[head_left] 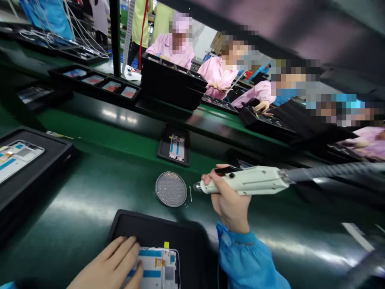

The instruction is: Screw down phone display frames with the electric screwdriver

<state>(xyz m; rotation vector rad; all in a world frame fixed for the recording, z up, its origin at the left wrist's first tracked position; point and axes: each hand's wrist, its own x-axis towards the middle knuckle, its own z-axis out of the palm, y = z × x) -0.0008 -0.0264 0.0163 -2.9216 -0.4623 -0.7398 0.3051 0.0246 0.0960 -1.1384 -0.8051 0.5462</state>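
Observation:
My right hand (230, 200) is closed around a white electric screwdriver (255, 180), its tip pointing left above the bench. My left hand (111, 265) lies with outstretched fingers over the left part of an opened phone housing (159, 269). Blue strips, a yellow tab and an orange flex connector show on that housing. Under it is a black foam tray (144, 224). Beyond the tray stands a round plate (171, 189) with rows of tiny holes. A thin white stick (190, 194), like a cotton swab, and several tiny screws (186, 206) lie right of the plate.
Another black tray (57, 156) with a phone housing (21, 156) stands at left. A small tray (162, 150) holding a phone housing (177, 147) sits ahead. A grey ribbed sleeve (331, 172) runs right from the screwdriver. Co-workers in pink (219, 76) sit across the line.

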